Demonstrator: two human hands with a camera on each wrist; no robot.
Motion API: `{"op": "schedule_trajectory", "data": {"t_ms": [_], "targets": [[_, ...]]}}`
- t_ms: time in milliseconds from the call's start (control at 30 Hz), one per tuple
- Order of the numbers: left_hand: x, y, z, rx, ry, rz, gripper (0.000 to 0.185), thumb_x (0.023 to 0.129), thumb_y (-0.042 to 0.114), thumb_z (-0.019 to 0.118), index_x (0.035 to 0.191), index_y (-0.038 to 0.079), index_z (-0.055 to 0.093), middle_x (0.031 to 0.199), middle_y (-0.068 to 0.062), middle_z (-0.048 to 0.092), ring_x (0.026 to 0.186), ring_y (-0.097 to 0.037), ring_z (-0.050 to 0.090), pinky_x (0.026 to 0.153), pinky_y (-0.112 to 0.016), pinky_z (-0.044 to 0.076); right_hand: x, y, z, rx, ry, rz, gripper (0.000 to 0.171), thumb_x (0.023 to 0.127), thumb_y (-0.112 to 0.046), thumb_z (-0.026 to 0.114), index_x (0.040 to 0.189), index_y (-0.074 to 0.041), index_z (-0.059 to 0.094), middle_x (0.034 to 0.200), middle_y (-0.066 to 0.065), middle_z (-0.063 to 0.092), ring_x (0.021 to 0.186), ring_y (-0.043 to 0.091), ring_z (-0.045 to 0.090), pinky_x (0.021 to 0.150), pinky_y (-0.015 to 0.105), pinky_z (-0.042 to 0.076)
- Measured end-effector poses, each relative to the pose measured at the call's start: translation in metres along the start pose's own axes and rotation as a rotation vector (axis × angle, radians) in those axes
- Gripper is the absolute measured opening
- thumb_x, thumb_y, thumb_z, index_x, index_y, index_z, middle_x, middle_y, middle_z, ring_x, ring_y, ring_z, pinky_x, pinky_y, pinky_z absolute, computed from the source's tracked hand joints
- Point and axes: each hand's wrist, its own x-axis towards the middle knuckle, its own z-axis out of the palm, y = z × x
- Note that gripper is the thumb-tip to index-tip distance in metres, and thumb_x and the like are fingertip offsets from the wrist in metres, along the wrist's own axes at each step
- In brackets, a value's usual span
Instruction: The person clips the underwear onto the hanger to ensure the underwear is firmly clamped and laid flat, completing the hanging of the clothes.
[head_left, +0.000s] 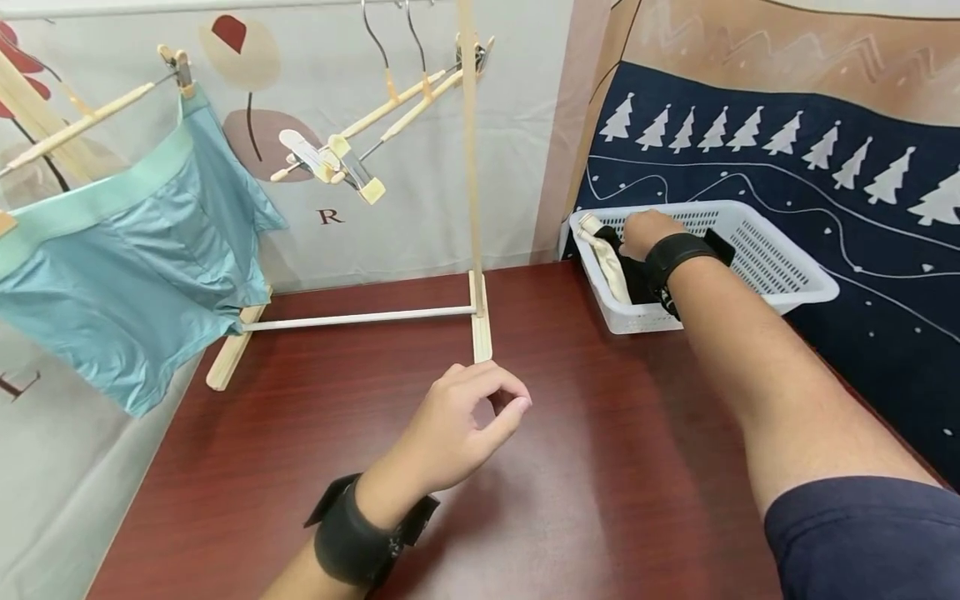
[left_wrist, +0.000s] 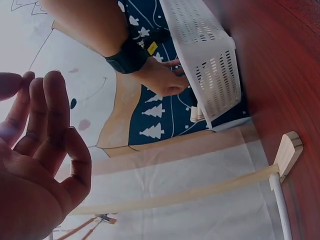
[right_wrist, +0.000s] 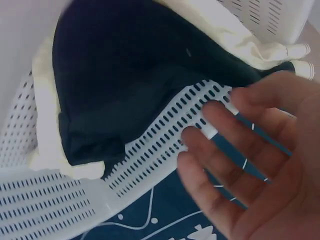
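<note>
Your right hand [head_left: 651,233] is over the basket [head_left: 813,285], fingers parted, right by the black cloth [right_wrist: 115,70]; contact, can't tell! That cloth lies in the basket, cream cloth [head_left: 611,267] showing round its edges. Your left hand [head_left: 457,429] hovers above the desk [head_left: 562,508], loosely curled, thumb near forefinger. Blue shorts [head_left: 150,242] hang from a hanger [head_left: 97,119].

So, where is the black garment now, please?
In the head view, the black garment is right of centre, inside the white basket, beside the cream garment, by the right hand.
</note>
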Motion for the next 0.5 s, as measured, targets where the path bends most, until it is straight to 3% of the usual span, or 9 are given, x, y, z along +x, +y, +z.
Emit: {"op": "schedule_trajectory", "data": {"t_ms": [100, 200, 300, 367, 400, 500], "targets": [[0.000, -0.001, -0.002, -0.001, 0.001, -0.020, 0.008, 0.095, 0.018, 0.064, 0.089, 0.022, 0.067, 0.083, 0.017, 0.060, 0.078, 0.005, 0.053, 0.074, -0.025, 0.042, 0.003, -0.001, -0.002, 0.033, -0.036, 0.041, 0.032, 0.097, -0.028, 0.054, 0.097, 0.001, 0.067, 0.086, 0.015, 0.062, 0.079, 0.029, 0.058, 0.075, 0.046, 0.048], [-0.002, 0.000, -0.003, 0.004, -0.003, -0.039, 0.008, 0.095, 0.018, 0.064, 0.088, 0.021, 0.067, 0.082, 0.017, 0.059, 0.077, 0.000, 0.056, 0.074, -0.024, 0.041, -0.001, -0.007, -0.007, 0.045, -0.103, 0.060, 0.051, 0.097, -0.032, 0.052, 0.130, 0.008, 0.054, 0.117, 0.029, 0.060, 0.104, 0.041, 0.059, 0.091, 0.053, 0.048], [-0.003, 0.002, -0.004, 0.011, -0.010, -0.031, 0.008, 0.094, 0.017, 0.064, 0.088, 0.021, 0.067, 0.080, 0.017, 0.059, 0.076, -0.002, 0.057, 0.075, -0.023, 0.041, 0.000, -0.007, -0.009, 0.051, -0.154, 0.047, 0.068, 0.098, -0.029, 0.050, 0.150, 0.010, 0.029, 0.148, 0.036, 0.038, 0.130, 0.051, 0.044, 0.107, 0.061, 0.039], [-0.004, 0.003, -0.005, 0.015, -0.010, -0.015, 0.008, 0.094, 0.017, 0.065, 0.087, 0.021, 0.067, 0.079, 0.016, 0.058, 0.076, 0.000, 0.056, 0.076, -0.022, 0.040, 0.005, -0.003, -0.009, 0.053, -0.159, 0.026, 0.066, 0.099, -0.024, 0.049, 0.151, 0.009, 0.028, 0.151, 0.037, 0.034, 0.134, 0.052, 0.039, 0.110, 0.061, 0.037], [-0.004, 0.004, -0.005, 0.019, -0.008, -0.003, 0.008, 0.094, 0.016, 0.065, 0.087, 0.021, 0.066, 0.079, 0.016, 0.058, 0.076, 0.001, 0.055, 0.076, -0.022, 0.040, 0.007, -0.001, -0.008, 0.054, -0.146, 0.009, 0.056, 0.098, -0.021, 0.048, 0.146, 0.007, 0.039, 0.146, 0.036, 0.041, 0.129, 0.051, 0.044, 0.106, 0.058, 0.040], [-0.004, 0.004, -0.005, 0.025, 0.004, 0.019, 0.007, 0.093, 0.016, 0.065, 0.087, 0.021, 0.066, 0.078, 0.015, 0.059, 0.075, 0.004, 0.053, 0.077, -0.022, 0.040, 0.008, 0.002, -0.010, 0.056, -0.064, -0.022, 0.025, 0.095, -0.009, 0.045, 0.106, 0.004, 0.064, 0.108, 0.028, 0.062, 0.099, 0.042, 0.055, 0.085, 0.048, 0.047]]}}
